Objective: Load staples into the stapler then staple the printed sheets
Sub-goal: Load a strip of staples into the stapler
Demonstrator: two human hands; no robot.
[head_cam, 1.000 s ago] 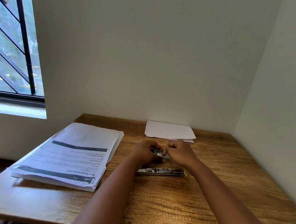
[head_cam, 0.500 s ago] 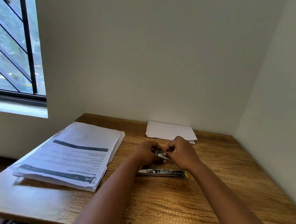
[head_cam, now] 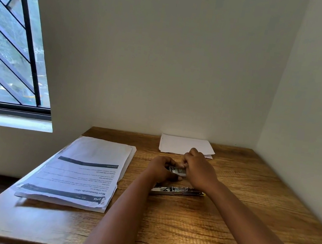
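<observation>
A metal stapler (head_cam: 177,190) lies opened out flat on the wooden table (head_cam: 202,232), just in front of my hands. My left hand (head_cam: 160,168) and my right hand (head_cam: 199,169) meet above it, both gripping a small staple box (head_cam: 178,171) between their fingertips. Most of the box is hidden by my fingers. A thick stack of printed sheets (head_cam: 83,173) lies at the table's left, text facing away from me.
A thin pile of blank white sheets (head_cam: 183,145) lies at the back of the table against the wall. Walls close the table in at the back and right. A barred window (head_cam: 12,37) is at the left.
My right hand has shifted slightly over the staple box, fingers working at it. The stapler and papers have not moved.
</observation>
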